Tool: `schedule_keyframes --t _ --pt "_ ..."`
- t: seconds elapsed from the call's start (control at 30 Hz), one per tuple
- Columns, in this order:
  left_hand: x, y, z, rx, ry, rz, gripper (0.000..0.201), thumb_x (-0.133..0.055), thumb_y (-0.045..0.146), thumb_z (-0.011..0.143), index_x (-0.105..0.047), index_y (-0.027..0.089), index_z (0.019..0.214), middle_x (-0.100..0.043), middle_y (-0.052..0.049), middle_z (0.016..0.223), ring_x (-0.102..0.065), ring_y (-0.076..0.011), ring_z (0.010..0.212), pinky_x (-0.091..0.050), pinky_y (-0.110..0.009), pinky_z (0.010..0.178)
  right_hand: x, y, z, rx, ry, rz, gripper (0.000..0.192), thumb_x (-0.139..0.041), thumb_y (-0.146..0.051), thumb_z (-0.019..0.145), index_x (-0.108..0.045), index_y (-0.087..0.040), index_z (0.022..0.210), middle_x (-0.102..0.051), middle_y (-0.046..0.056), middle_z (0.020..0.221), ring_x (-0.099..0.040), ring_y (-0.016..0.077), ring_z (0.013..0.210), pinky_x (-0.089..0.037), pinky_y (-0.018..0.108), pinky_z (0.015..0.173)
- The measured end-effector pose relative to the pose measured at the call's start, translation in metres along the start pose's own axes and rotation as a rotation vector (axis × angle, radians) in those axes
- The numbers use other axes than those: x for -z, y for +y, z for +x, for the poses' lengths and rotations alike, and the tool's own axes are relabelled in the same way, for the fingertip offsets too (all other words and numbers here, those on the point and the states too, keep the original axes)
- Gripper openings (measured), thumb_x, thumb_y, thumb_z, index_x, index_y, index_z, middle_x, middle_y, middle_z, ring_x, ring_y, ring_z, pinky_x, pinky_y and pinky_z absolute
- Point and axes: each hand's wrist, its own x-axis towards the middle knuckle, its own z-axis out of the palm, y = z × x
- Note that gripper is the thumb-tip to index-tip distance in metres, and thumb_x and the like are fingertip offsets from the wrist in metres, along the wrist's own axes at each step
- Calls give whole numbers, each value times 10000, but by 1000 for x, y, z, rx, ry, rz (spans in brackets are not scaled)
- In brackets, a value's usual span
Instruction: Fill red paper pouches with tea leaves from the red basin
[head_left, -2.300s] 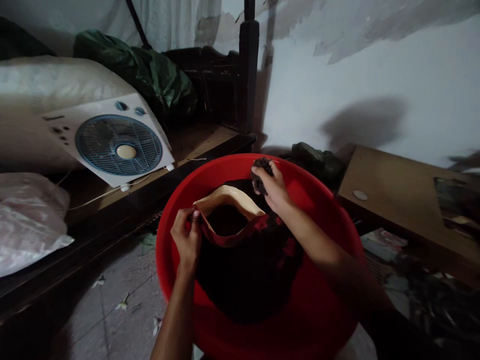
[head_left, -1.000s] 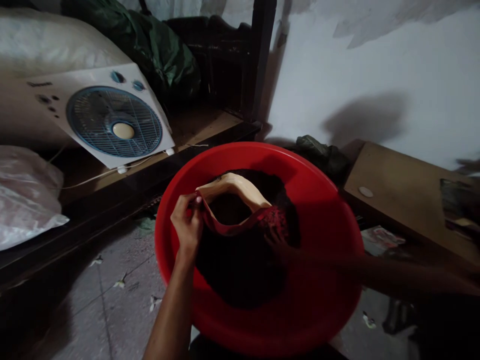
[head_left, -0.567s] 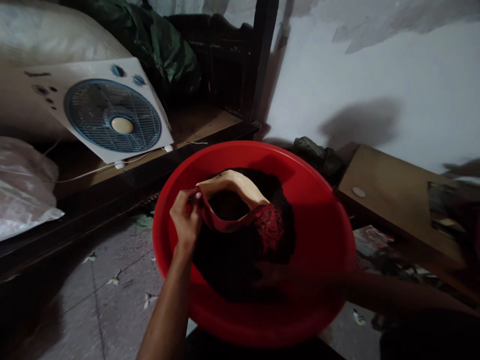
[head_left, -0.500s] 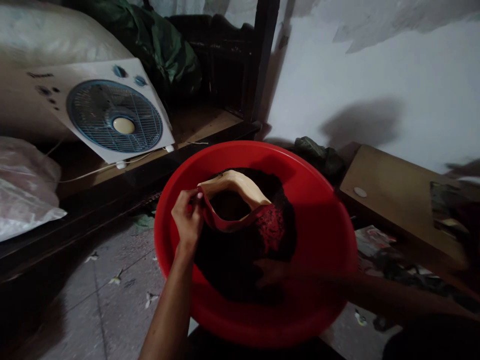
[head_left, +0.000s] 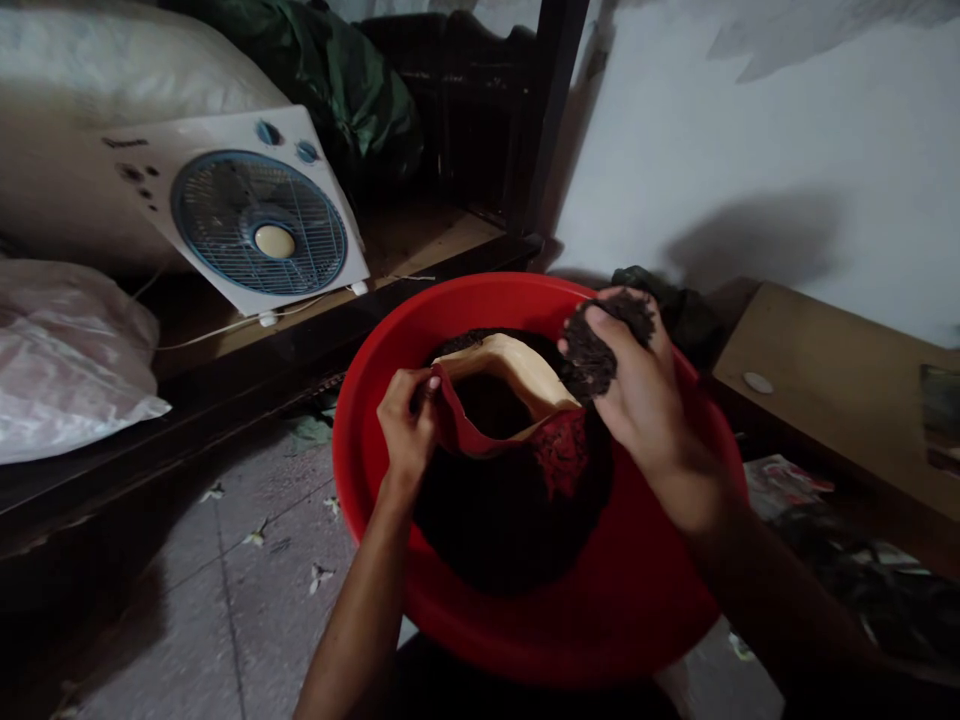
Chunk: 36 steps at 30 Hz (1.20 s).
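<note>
My left hand [head_left: 407, 420] pinches the left edge of a bag [head_left: 532, 365] with a cream inside and a dark red outside, its mouth gaping upward. Dark material fills part of the bag's inside. My right hand [head_left: 637, 385] is wrapped round a clump of dark, crumbly, soil-like material [head_left: 604, 345], held up just right of the bag's mouth. The bag rests among more of this dark material [head_left: 502, 530] in a big red basin [head_left: 652, 570]. How deep the bag sits in the heap is hidden.
A white box fan [head_left: 262, 225] leans on a low wooden platform at the left, its cord trailing. Beside it lies a pale plastic sack [head_left: 75, 360]. To the right stands a low wooden board or table [head_left: 840, 370]. Small pale scraps dot the tiled floor [head_left: 277, 600].
My right hand has risen out of the heap, carrying a clump of the dark material up beside the bag's mouth. My left hand keeps its hold on the bag. The view has shifted slightly.
</note>
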Motion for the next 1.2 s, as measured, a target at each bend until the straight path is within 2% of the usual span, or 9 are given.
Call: schedule_keyframes --t 0.13,0.27,0.47,0.57,0.67,0.77,0.93,1.07,1.2 --pt "1 -1 -1 6 -1 -12 115 -586 266 934 -668 200 886 -660 -1 808 -606 -126 748 -464 -238 692 -39 -10 15 128 -212 -47 276 -698 -396 860 -598 -296 1097 -654 -5 1073 -645 166 981 -565 302 851" --pt "2 -2 -1 23 1 -20 118 -592 272 937 -664 202 876 -661 -1 809 -608 -128 753 -467 -238 700 -58 0 19 126 -329 -50 234 -660 -434 897 -617 -276 1065 -674 4 1062 -652 164 1002 -558 317 906" --pt "2 -5 -2 13 -6 -20 110 -594 259 937 -668 209 874 -653 1 796 -598 -125 747 -460 -238 695 -60 8 14 109 -398 -49 218 -597 -454 944 -634 -252 1016 -683 16 1009 -696 164 903 -574 342 866" --pt "2 -5 -1 9 -7 -22 108 -594 257 934 -672 209 877 -652 -2 796 -597 -128 744 -461 -243 690 -56 6 18 254 -423 -287 153 -623 -366 935 -663 -238 1009 -682 29 993 -686 182 934 -563 347 867" --pt "2 -4 -1 5 -13 -16 108 -590 252 935 -671 210 877 -653 -1 799 -601 -130 752 -467 -246 698 -52 4 25 449 -556 -631 184 -718 -243 860 -713 -248 1044 -676 46 1099 -647 217 1071 -527 368 947" --pt "2 -3 -1 0 -12 -16 105 -591 254 935 -672 212 883 -656 -2 804 -603 -132 756 -471 -251 697 -50 6 27 489 -676 -745 128 -697 -174 875 -742 -230 980 -708 32 1010 -678 184 949 -544 323 865" --pt "2 -4 -2 3 -10 -20 108 -589 256 939 -675 213 890 -660 -3 810 -608 -129 762 -472 -252 696 -50 3 13 619 -466 -653 95 -658 -191 918 -748 -222 916 -738 13 902 -690 147 821 -549 281 779" --pt "2 -3 -1 12 -6 -16 99 -589 235 932 -672 212 884 -660 -3 805 -607 -126 757 -470 -252 694 -35 -1 10 559 -449 -546 70 -691 -277 900 -759 -270 915 -758 10 968 -703 176 891 -550 329 864" --pt "3 -1 -1 29 5 7 89 -580 215 923 -662 211 888 -668 -7 814 -616 -131 764 -478 -255 704 3 36 29 386 -61 -516 269 -561 -445 954 -724 -261 846 -720 46 969 -661 216 990 -497 401 978"
